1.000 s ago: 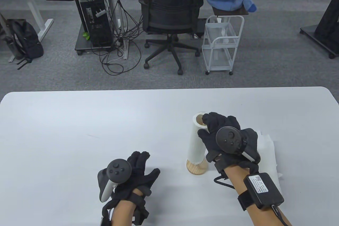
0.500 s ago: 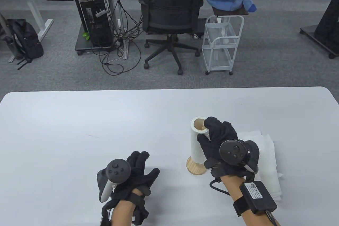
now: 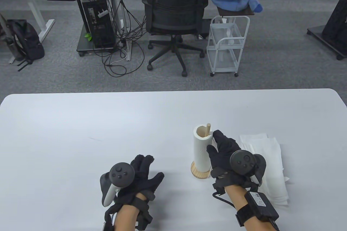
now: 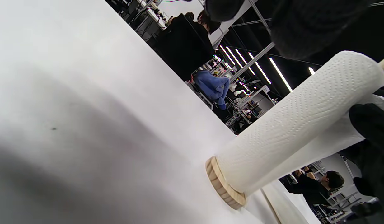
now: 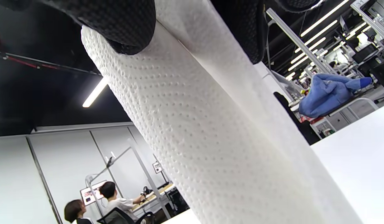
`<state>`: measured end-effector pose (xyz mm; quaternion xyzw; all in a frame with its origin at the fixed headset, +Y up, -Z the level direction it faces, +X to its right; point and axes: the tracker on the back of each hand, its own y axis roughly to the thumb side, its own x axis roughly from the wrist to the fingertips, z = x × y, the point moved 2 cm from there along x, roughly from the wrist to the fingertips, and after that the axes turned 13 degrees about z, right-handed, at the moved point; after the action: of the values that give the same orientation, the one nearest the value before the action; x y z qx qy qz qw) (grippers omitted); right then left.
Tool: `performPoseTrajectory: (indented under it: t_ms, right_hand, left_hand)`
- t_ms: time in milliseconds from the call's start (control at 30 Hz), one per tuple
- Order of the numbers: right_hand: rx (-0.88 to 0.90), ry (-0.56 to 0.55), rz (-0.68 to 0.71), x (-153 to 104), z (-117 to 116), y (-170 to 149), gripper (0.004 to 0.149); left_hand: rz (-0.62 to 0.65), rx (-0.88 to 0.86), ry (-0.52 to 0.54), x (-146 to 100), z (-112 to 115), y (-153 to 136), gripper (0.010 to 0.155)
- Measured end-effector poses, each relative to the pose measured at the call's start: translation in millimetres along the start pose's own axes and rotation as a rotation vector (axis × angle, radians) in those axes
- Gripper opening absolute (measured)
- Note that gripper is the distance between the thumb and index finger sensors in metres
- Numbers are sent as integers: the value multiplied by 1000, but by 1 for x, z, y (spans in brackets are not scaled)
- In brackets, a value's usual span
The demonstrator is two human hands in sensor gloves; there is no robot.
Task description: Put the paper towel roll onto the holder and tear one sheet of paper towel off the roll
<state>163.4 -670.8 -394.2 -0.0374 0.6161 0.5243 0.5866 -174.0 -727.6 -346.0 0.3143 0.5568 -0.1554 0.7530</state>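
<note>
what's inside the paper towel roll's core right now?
The holder's wooden rod runs up through the paper towel roll, its tip poking out the top. The rod's lower length is hidden by the roll; only the round wooden base shows underneath.

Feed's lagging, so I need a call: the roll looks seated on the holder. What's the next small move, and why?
Probably bring the left hand over to steady the paper towel roll. It sits down on the holder's wooden base, dowel tip poking out the top, so loading looks done. The right hand grips the roll's side; the left rests idle on the table, and no sheet is being pulled.
</note>
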Motion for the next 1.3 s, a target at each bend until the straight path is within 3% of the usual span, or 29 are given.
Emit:
performPoseTrajectory:
  t_ms: [133, 300, 367, 533, 733, 1033, 1300]
  right_hand:
    - [20, -16, -12, -1, 9, -4, 58]
    - [14, -19, -14, 1, 22, -14, 44]
    - [14, -21, -12, 1, 26, -17, 41]
    - [32, -11, -8, -1, 32, -22, 38]
    - [4, 31, 43, -3, 35, -18, 37]
    - [-126, 92, 160, -11, 33, -10, 37]
    - [-214, 59, 232, -21, 28, -14, 38]
  left_hand:
    - [149, -10, 49, 8, 7, 32, 78]
    - [282, 280, 115, 26, 19, 112, 79]
    - [307, 398, 134, 38, 25, 138, 73]
    - [341, 624, 118, 69, 47, 178, 68]
    - [300, 787, 102, 93, 67, 189, 71]
    - [304, 747, 165, 103, 76, 174, 60]
    - [323, 699, 210, 102, 76, 165, 59]
